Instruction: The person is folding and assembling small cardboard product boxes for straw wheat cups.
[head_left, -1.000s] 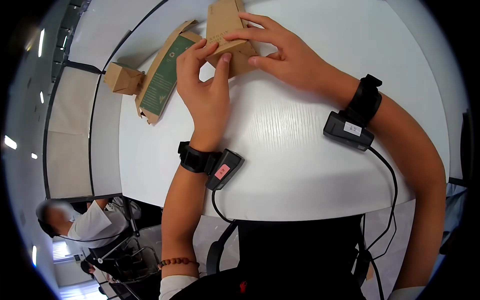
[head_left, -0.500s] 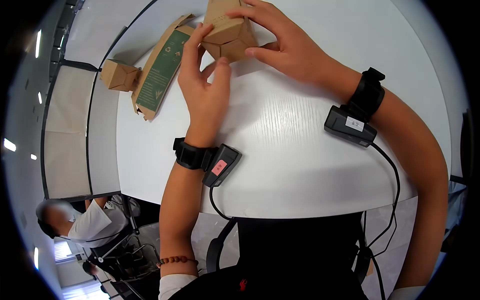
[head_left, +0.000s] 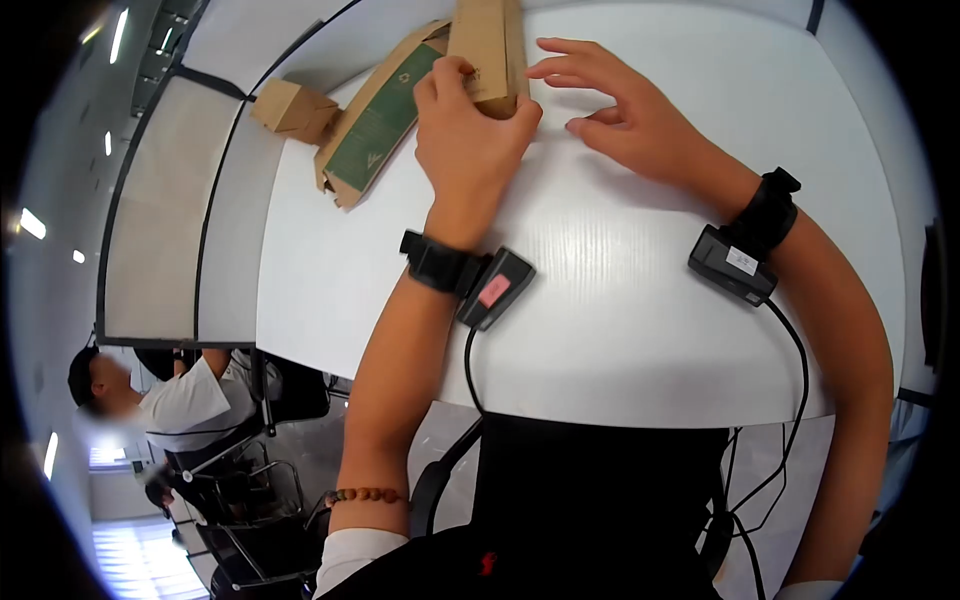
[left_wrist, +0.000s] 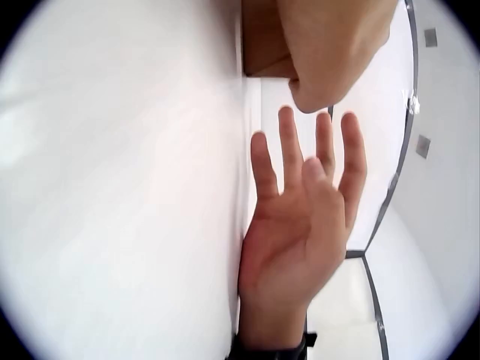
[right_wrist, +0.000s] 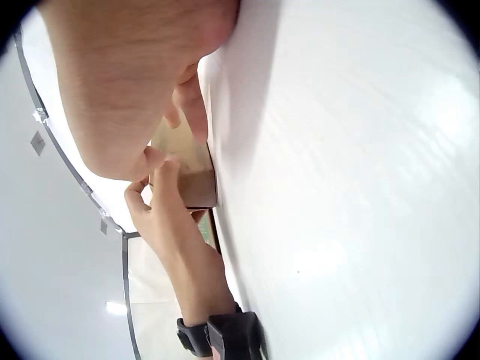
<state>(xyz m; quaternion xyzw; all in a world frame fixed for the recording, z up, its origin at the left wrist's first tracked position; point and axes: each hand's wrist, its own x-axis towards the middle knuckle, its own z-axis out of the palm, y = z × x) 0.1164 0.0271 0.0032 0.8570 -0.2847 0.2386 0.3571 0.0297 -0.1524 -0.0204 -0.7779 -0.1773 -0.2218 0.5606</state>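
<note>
Three cardboard boxes are at the white table (head_left: 600,330): one brown box (head_left: 488,45), with one green-sided box (head_left: 385,125) and one small box (head_left: 295,110) to its left. The right hand (head_left: 630,115), touching the brown box earlier, is now just beside it, fingers loosely bent, holding nothing; the left hand (head_left: 470,145) grips its near end.

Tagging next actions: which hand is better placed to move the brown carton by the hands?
Left, most likely. The left hand is curled around the near end of the brown carton, so it already has a grip. The right hand has its fingers spread, apart from it.
</note>
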